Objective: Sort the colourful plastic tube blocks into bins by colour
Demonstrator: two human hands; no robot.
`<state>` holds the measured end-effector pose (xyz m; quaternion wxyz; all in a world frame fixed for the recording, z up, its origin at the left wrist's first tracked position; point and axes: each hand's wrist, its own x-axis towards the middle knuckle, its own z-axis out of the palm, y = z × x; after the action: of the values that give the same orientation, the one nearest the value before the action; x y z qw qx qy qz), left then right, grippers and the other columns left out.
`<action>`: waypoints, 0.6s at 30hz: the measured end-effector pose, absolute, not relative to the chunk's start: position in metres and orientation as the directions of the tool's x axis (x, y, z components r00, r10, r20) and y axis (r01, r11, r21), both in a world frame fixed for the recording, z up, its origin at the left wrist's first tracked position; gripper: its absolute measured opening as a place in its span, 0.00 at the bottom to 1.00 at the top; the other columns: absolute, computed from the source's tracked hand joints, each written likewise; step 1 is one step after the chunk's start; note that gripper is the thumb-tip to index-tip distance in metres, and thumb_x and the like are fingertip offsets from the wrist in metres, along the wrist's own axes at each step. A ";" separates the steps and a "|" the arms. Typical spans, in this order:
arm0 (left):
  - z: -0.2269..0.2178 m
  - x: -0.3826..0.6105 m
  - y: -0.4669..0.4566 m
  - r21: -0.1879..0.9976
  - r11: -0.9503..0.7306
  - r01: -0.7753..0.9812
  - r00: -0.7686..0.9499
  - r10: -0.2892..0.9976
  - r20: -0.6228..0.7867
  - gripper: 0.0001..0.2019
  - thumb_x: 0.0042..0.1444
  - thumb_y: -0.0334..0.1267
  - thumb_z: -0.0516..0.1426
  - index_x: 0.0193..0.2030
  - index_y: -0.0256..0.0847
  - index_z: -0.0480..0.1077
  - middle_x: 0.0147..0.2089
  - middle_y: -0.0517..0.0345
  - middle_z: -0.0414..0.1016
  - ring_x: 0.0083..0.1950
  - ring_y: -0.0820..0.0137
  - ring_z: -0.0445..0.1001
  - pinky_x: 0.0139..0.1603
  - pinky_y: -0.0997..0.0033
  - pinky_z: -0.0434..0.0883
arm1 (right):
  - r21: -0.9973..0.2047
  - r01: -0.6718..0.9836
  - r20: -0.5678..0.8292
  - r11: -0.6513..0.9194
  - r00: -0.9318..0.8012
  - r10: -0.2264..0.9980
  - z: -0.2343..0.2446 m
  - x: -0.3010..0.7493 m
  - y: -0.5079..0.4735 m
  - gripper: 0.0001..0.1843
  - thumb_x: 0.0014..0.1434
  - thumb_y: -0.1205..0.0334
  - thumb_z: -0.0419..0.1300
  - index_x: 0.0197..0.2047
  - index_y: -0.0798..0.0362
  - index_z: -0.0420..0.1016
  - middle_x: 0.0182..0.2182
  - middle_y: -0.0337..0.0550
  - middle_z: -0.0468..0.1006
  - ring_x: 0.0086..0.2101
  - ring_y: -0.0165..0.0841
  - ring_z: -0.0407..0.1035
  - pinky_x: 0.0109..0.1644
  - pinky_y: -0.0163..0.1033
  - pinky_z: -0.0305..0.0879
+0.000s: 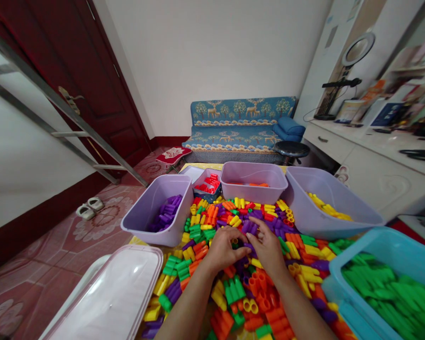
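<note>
A heap of small plastic tube blocks in red, orange, yellow, green and purple covers the table in front of me. Both hands rest on the middle of the heap, fingertips meeting. My left hand is curled with its fingers closed around blocks. My right hand pinches a purple block between thumb and fingers. More purple blocks lie just beyond the fingertips.
Lilac bins ring the heap: one with purple blocks, a small one with red, one with orange, one with yellow. A blue bin of green blocks sits right. A clear lid lies left.
</note>
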<state>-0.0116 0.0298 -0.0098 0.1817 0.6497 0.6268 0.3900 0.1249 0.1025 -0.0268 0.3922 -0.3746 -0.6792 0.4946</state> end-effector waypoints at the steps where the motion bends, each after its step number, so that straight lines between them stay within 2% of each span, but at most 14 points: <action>1: -0.010 -0.011 0.029 0.747 -0.150 0.648 -0.104 0.954 0.281 0.06 0.48 0.39 0.64 0.33 0.42 0.76 0.33 0.58 0.77 0.37 0.68 0.73 0.41 0.71 0.67 | -0.967 0.113 0.166 0.228 -0.400 0.901 -0.028 0.125 0.103 0.25 0.53 0.60 0.57 0.56 0.51 0.67 0.38 0.43 0.80 0.36 0.37 0.76 0.42 0.43 0.73; 6: -0.009 -0.010 0.028 0.880 -0.170 0.443 -0.188 0.942 0.277 0.04 0.50 0.33 0.61 0.34 0.38 0.74 0.35 0.57 0.78 0.38 0.68 0.74 0.42 0.72 0.69 | -0.973 0.093 0.168 0.210 -0.334 0.927 -0.034 0.124 0.107 0.27 0.53 0.57 0.60 0.55 0.52 0.65 0.42 0.48 0.80 0.39 0.40 0.76 0.46 0.46 0.73; 9: -0.012 -0.010 0.030 0.938 -0.168 0.303 -0.301 0.917 0.261 0.05 0.51 0.36 0.61 0.34 0.37 0.71 0.32 0.58 0.75 0.35 0.71 0.74 0.38 0.74 0.69 | -0.982 0.064 0.152 0.179 -0.304 0.941 -0.036 0.124 0.108 0.28 0.52 0.54 0.61 0.55 0.53 0.64 0.43 0.51 0.80 0.40 0.41 0.77 0.46 0.47 0.73; 11: -0.015 -0.012 0.032 0.974 -0.178 0.141 -0.387 0.896 0.219 0.09 0.52 0.41 0.61 0.35 0.38 0.68 0.29 0.60 0.74 0.31 0.72 0.73 0.33 0.75 0.70 | -0.986 0.036 0.146 0.165 -0.310 0.939 -0.037 0.124 0.109 0.28 0.52 0.54 0.61 0.55 0.53 0.64 0.43 0.52 0.80 0.41 0.41 0.76 0.46 0.47 0.73; 15: -0.011 -0.017 0.035 0.957 -0.223 -0.184 -0.516 0.851 0.099 0.19 0.49 0.48 0.63 0.41 0.39 0.65 0.30 0.60 0.76 0.28 0.70 0.77 0.30 0.72 0.74 | -0.976 0.105 0.148 0.192 -0.329 0.933 -0.042 0.123 0.110 0.27 0.52 0.55 0.60 0.55 0.54 0.65 0.42 0.51 0.79 0.41 0.41 0.76 0.47 0.48 0.72; 18: 0.012 -0.024 0.030 0.876 -0.336 -0.346 -0.626 0.778 0.050 0.21 0.49 0.43 0.64 0.48 0.38 0.65 0.32 0.58 0.77 0.33 0.67 0.80 0.35 0.71 0.77 | -0.958 0.183 0.154 0.222 -0.325 0.933 -0.045 0.124 0.111 0.27 0.51 0.55 0.59 0.55 0.54 0.67 0.41 0.51 0.79 0.40 0.41 0.76 0.47 0.48 0.71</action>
<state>-0.0242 0.0300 0.0116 0.3598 0.2396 0.4502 0.7813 0.1239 0.1110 -0.0453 0.4043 -0.4171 -0.6688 0.4639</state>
